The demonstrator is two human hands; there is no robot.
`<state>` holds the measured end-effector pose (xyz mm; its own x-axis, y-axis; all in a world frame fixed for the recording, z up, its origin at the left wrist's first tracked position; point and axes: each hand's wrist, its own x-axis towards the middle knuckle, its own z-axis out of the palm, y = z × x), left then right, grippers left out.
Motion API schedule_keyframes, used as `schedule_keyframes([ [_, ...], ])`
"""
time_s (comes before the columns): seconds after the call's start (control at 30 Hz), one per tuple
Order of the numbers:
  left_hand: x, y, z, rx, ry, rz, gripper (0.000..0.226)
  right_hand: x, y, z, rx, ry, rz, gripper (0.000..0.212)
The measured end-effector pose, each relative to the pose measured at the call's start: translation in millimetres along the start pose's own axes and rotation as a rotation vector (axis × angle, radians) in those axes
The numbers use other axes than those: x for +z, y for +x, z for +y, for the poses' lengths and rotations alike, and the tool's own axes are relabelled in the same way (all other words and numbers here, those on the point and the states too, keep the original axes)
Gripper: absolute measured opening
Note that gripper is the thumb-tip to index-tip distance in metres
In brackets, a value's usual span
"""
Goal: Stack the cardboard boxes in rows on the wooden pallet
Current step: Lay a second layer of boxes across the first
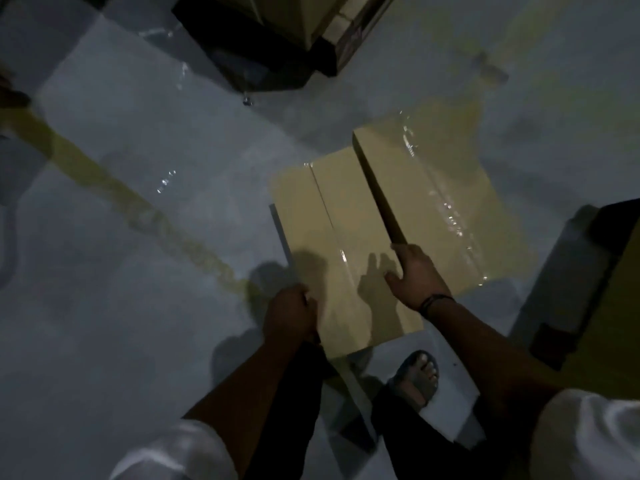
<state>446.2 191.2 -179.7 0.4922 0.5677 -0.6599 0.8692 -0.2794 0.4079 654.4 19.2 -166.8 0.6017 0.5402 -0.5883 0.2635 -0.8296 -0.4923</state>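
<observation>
The near box (339,220) lies flat on the floor, just in front of the person's sandalled foot (415,375). A taller box (433,188) stands touching its right side. The left hand (291,315) curls round the near box's left front edge, clamped on it. The right hand (415,275) rests at the seam where the near box meets the taller one; in the dim light I cannot tell whether it grips or only presses. Beyond the near box sits a dark stack (270,39); no pallet shows clearly. With the right side wedged, a lift may start lopsided, so the box could slip and drop onto the foot.
</observation>
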Motion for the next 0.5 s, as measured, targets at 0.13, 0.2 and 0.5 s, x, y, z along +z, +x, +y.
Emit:
schedule_keyframes([
  [0.13, 24.3, 77.6, -23.6, -0.008, -0.050, 0.135, 0.045, 40.8, 74.6, 20.4, 0.017, -0.048, 0.011, 0.068],
  [0.2, 32.9, 107.4, -27.0, 0.019, -0.066, 0.143, 0.066, 57.4, 101.7, 29.5, 0.015, -0.052, 0.013, 0.071],
  [0.5, 60.0, 139.4, -17.4, 0.016, -0.362, 0.093, 0.100, 81.3, 122.0, 18.2, 0.007, 0.015, 0.056, 0.094],
])
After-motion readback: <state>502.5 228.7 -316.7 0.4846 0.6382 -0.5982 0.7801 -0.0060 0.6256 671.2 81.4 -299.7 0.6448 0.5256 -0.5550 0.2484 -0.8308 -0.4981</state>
